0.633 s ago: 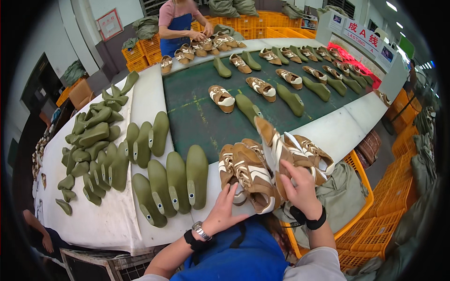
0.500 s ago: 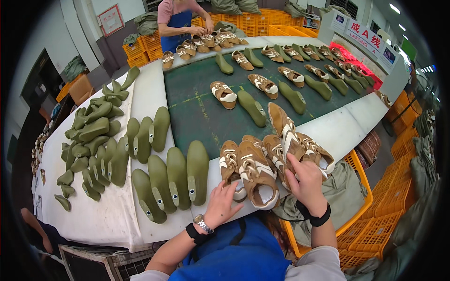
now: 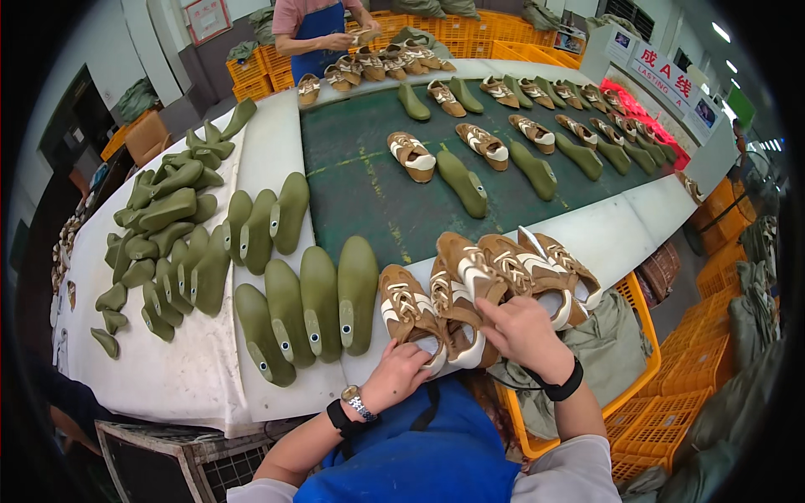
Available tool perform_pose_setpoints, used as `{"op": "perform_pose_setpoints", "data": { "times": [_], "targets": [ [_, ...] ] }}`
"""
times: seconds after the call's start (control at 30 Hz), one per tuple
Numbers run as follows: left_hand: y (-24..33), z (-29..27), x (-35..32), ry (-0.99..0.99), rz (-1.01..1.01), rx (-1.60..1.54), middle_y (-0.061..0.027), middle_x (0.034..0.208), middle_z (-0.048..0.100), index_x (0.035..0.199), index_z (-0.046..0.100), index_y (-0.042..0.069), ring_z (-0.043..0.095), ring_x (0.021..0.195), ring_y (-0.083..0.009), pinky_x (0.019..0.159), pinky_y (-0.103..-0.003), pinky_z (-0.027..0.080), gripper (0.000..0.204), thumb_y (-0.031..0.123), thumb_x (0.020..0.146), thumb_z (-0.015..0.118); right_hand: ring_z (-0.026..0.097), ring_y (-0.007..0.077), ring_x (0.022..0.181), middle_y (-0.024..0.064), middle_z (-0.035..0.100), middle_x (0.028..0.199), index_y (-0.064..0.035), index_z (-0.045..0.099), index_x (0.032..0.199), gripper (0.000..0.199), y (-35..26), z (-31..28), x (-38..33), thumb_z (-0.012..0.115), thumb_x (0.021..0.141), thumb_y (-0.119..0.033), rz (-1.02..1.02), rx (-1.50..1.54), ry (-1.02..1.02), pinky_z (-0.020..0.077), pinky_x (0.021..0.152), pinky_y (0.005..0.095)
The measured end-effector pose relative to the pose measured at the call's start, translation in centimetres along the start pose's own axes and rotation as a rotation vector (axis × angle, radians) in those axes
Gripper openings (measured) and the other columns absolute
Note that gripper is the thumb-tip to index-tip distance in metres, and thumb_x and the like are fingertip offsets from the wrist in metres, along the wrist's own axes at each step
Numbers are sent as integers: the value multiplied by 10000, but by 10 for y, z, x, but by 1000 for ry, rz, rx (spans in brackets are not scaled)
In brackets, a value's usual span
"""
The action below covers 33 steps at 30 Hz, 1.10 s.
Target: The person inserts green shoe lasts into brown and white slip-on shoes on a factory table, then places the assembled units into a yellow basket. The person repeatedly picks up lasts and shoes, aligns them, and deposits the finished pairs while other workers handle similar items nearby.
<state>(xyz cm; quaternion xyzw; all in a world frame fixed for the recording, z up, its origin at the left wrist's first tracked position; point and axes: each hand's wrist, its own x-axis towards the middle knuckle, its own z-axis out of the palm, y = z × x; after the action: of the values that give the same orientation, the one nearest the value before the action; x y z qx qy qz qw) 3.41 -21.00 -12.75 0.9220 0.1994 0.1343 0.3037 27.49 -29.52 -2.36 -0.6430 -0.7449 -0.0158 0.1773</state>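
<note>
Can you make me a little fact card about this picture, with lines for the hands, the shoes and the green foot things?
Left hand: at the heel of the leftmost near shoe
Right hand: fingers at a tilted shoe; exact grip unclear
Shoe colours: brown and white
Green foot shapes: nearest row has four, left of the near shoes
Green surface: carries more shoes and foot shapes
Orange crate: lower right, grey-green cloth inside
Other person: far side, wearing a blue apron
</note>
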Motion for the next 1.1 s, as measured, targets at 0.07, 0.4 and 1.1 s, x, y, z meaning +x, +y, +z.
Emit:
{"op": "perform_pose_setpoints", "data": {
  "times": [0.07,0.4,1.1],
  "targets": [
    [2,-4,1,54,9,-46,-122,1027,572,1059,586,67,538,1047,-312,1002,-501,349,276,184,824,672,579,276,706,95,589,732,-75,588,1170,443,-8,-8,3,707,752,-165,-44,-76,62,469,696,375],
    [2,-48,-32,310,-56,106,-94,1135,578,1108,593,76,487,1189,-313,1046,-490,315,345,165,794,705,599,290,846,127,640,963,-131,611,1157,377,-79,-109,16,703,830,-295,-859,1216,-165,491,796,384],
    [-20,-85,-99,496,-256,265,-121,1085,601,1046,610,53,542,1093,-327,969,-441,405,296,149,782,704,642,286,859,104,677,961,-18,629,1143,336,-67,-35,-12,627,908,-258,-165,1248,-722,519,797,400]
  ]
}}
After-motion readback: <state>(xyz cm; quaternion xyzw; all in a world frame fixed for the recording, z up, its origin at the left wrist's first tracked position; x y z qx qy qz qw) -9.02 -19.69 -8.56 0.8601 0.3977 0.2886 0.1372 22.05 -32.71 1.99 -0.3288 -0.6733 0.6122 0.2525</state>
